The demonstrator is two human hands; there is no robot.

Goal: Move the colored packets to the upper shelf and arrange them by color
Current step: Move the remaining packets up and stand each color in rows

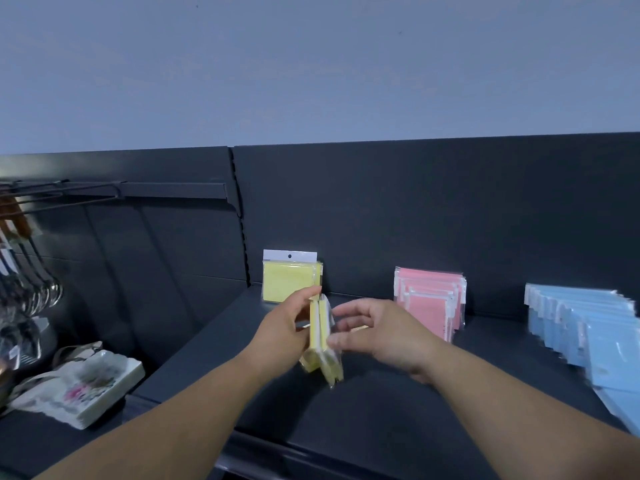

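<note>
On the dark upper shelf (pixel 381 403) a yellow packet (pixel 289 280) stands upright against the back panel. A row of pink packets (pixel 431 299) stands to its right, and a row of blue packets (pixel 585 327) stands further right. My left hand (pixel 280 334) grips a small stack of yellow packets (pixel 322 344) edge-on above the shelf, just in front of the standing yellow one. My right hand (pixel 377 336) pinches the clear wrapper of the rightmost packet in that stack between thumb and fingers.
To the left, a lower shelf carries a stack of white floral dishes (pixel 93 382). Metal spoons (pixel 31 289) hang from hooks on a rail (pixel 166 190) at the far left. A slotted upright (pixel 239 216) divides the two shelf bays.
</note>
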